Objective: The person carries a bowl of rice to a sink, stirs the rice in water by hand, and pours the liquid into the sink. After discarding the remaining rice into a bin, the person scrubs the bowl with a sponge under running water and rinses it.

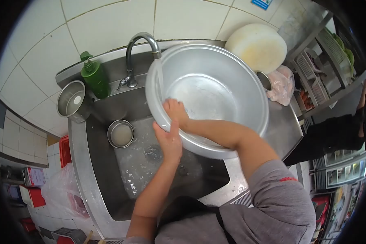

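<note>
A large silvery metal basin [207, 97] rests tilted over the right part of the sink and its edge. My left hand [169, 142] grips its near-left rim, thumb and fingers to either side of the edge. Inside the basin, my right hand [176, 113] lies against the left wall with its fingers stretched out, holding nothing that I can see. Water [160, 75] runs from the curved faucet [144, 38] into the basin, just above that hand. Below, a small round metal bowl [121, 134] with cloudy liquid sits in the steel sink [150, 162].
A green pump bottle [96, 78] and a metal pot [72, 99] stand at the sink's back-left corner. Behind the basin are a round whitish board [256, 46] and a plastic bag [281, 83]. Shelving [321, 69] and another person's dark clothing [325, 136] are at right.
</note>
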Motion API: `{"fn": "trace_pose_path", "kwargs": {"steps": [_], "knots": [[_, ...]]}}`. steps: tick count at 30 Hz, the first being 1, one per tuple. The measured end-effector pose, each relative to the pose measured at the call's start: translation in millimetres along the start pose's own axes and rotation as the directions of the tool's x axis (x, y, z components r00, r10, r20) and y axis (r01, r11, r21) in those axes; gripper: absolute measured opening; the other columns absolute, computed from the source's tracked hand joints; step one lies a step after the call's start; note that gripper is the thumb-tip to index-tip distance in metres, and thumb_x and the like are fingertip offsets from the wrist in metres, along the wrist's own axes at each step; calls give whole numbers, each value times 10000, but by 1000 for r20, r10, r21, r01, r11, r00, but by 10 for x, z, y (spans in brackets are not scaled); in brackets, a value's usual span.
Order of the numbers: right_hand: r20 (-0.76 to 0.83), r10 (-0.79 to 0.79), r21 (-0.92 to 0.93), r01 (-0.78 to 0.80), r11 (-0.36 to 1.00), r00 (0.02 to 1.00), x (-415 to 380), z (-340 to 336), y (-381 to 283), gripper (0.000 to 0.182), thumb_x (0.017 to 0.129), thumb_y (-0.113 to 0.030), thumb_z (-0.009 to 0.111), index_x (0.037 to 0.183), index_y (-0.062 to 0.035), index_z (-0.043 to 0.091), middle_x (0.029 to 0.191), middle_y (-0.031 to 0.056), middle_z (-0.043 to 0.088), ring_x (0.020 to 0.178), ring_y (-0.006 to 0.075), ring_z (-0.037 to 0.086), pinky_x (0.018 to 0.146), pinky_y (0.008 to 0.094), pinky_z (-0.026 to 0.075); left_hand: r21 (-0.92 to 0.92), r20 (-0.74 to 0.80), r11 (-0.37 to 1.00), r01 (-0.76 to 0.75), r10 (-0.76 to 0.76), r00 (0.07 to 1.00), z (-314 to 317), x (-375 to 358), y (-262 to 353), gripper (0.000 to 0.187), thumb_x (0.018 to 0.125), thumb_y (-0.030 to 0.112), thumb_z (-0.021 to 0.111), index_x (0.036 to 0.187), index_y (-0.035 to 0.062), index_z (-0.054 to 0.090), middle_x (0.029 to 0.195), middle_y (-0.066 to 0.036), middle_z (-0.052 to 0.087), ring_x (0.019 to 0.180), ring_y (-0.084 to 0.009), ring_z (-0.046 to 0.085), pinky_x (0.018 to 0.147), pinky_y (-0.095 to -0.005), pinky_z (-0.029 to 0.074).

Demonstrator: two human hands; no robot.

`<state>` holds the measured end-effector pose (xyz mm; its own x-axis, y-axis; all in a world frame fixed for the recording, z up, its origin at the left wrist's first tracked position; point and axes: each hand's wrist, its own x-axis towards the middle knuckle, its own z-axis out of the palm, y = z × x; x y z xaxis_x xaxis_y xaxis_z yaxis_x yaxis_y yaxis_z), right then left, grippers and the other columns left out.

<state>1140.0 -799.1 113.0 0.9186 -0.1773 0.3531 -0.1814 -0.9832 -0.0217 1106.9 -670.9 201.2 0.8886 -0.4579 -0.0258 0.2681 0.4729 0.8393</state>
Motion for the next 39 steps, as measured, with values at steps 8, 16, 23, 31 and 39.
{"fn": "trace_pose_path", "kwargs": {"steps": [8,16,23,31,39], "knots": [[530,-183,200,87,976,828,-651,-798,1595,393,742,-238,515,1083,-43,493,1138,169,434,1017,356,435,843,474,362,-62,-72,997,-44,39,997,53,19,37,311,823,75,555,1056,-13,370,939,-84,492,851,-119,468,775,-238,371],[507,350,-95,-353,931,788,-452,-893,1057,532,663,-266,606,1126,-54,451,1120,232,411,996,395,446,847,443,402,-28,-157,995,-92,86,984,201,-123,-76,316,826,83,552,1044,-25,350,953,-109,487,862,-158,472,780,-267,380],[572,291,333,-541,772,767,-293,-1036,982,534,549,-196,685,1060,-129,546,1046,147,540,967,281,523,824,358,434,100,364,971,216,-237,901,174,-961,-284,353,848,208,540,1088,20,362,874,-77,492,692,-109,510,527,-259,457],[-98,273,772,-100,628,957,149,-2221,24,541,683,-117,689,1170,-89,453,1112,93,492,977,224,484,716,336,482,-33,265,989,-142,145,953,-86,74,494,693,816,318,565,1330,54,182,1217,-158,350,1069,-190,409,908,-317,346],[394,-118,858,-319,404,911,1064,-1484,-512,434,815,-175,545,1214,-37,444,1053,83,545,874,146,546,691,231,468,453,112,853,-261,236,965,-798,1131,1025,750,737,241,661,1322,47,234,1294,-192,348,1168,-281,385,928,-348,352]]}}
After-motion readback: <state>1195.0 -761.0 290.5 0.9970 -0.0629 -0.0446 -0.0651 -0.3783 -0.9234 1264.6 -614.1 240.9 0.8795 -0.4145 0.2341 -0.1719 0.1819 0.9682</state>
